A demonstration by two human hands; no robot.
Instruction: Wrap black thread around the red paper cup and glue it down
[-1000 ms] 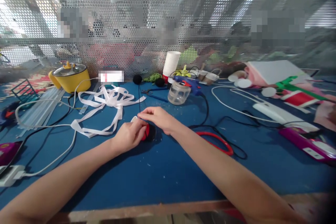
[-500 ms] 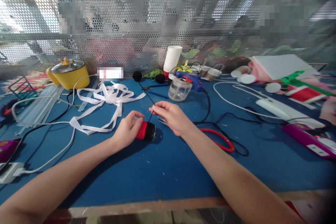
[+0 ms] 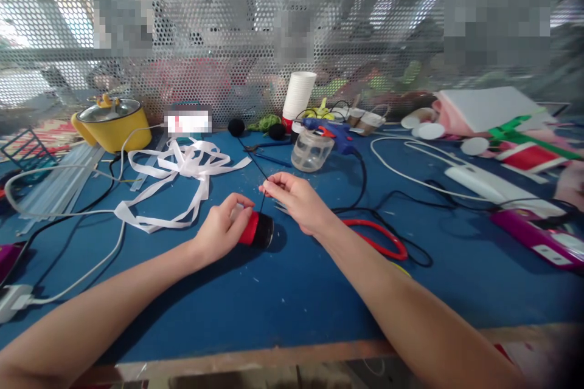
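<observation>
My left hand (image 3: 224,225) is closed around a cup (image 3: 249,232) lying on its side, wrapped in red and black yarn. The black end points right, and part of the cup is hidden by my fingers. Just above it, my right hand (image 3: 292,199) pinches a strand of black yarn (image 3: 256,163). That strand runs from the wrapped cup up through my fingertips and on toward a black yarn ball (image 3: 236,127) at the back. Thin pointed metal tips (image 3: 280,206), perhaps of scissors, show beside my right hand.
White ribbon (image 3: 196,164) lies tangled on the blue table (image 3: 255,310). Behind are a yellow pot (image 3: 114,127), a stack of paper cups (image 3: 300,92), a clear jar (image 3: 311,152) and a blue glue gun (image 3: 340,138). Cables and a purple power strip (image 3: 538,240) lie right.
The cup in my left hand has shifted slightly right. My right hand keeps its pinch on the black yarn almost in place. The whole view has shifted a little.
</observation>
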